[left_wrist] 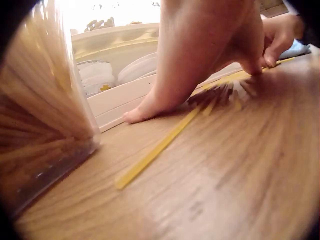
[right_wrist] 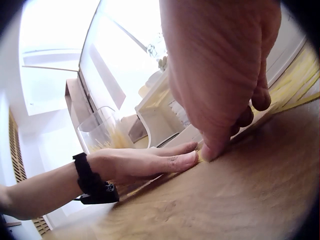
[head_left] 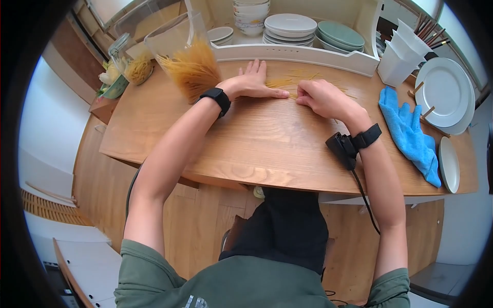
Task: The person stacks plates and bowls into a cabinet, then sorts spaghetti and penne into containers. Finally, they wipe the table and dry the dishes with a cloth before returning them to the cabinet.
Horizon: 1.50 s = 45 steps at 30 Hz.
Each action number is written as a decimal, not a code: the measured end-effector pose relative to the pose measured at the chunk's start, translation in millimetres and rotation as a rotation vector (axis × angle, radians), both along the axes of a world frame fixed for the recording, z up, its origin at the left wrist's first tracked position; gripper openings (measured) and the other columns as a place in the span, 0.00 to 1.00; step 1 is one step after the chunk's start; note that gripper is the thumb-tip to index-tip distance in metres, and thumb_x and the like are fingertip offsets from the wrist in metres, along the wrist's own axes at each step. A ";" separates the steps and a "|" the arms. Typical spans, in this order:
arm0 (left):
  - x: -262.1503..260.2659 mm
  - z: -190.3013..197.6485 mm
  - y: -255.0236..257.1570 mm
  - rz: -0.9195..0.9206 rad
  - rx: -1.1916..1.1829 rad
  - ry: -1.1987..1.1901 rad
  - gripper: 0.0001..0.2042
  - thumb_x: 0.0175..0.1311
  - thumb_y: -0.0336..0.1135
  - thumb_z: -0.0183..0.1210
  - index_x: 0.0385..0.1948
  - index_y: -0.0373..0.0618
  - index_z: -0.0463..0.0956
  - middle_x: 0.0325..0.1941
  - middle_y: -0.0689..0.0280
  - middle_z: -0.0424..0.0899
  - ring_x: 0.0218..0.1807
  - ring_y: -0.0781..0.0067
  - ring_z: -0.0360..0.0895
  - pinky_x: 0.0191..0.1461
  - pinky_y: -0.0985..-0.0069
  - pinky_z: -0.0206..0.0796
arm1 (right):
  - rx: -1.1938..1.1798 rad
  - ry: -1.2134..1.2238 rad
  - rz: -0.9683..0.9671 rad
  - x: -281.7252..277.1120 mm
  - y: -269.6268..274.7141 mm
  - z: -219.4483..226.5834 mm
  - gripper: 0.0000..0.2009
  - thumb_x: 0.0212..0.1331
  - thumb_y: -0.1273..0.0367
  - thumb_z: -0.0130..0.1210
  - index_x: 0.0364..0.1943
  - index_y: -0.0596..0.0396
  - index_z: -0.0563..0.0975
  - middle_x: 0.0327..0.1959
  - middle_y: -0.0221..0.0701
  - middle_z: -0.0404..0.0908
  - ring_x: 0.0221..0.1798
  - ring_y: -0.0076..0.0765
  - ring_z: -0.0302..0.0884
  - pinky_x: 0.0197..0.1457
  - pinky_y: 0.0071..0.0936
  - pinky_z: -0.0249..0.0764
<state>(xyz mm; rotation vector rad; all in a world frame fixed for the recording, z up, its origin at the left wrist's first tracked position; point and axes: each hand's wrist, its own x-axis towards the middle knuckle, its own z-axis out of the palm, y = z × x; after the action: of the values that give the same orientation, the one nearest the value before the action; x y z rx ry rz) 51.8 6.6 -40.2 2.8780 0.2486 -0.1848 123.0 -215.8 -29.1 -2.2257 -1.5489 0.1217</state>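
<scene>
My left hand (head_left: 251,84) rests on the wooden table, fingers spread forward and thumb stretched to the right. Beneath and beside it lie loose strands of dry spaghetti (head_left: 280,82); in the left wrist view one yellow strand (left_wrist: 155,152) reaches out from under the hand. Close to the left thumb, my right hand (head_left: 323,97) has its fingers curled and pinches spaghetti at the tabletop. A bit of yellow (right_wrist: 202,156) shows between the left thumb and the right fingertips. More strands fan out behind the right hand. Left of my left hand stands a clear container (head_left: 172,33) filled with spaghetti.
Behind the hands, a white shelf unit (head_left: 298,55) holds bowls (head_left: 251,20) and plates (head_left: 291,24). To the right are a blue glove-shaped cloth (head_left: 408,136), white plates in a rack (head_left: 444,92) and white containers (head_left: 398,61). A glass jar (head_left: 138,69) stands far left.
</scene>
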 end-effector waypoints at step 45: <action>-32.2 -3.1 -41.6 -0.277 0.488 -0.534 0.04 0.51 0.26 0.57 0.25 0.37 0.80 0.33 0.58 0.79 0.42 0.59 0.79 0.39 0.66 0.74 | -0.025 -0.232 -0.142 29.5 -19.8 2.9 0.15 0.58 0.62 0.59 0.42 0.58 0.82 0.42 0.44 0.82 0.49 0.52 0.77 0.52 0.43 0.73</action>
<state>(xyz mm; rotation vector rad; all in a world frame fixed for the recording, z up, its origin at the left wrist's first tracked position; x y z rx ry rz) 19.6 -35.0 -43.3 3.2771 -0.2415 0.6818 152.5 -235.6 -26.2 -2.4318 -1.5031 -0.1658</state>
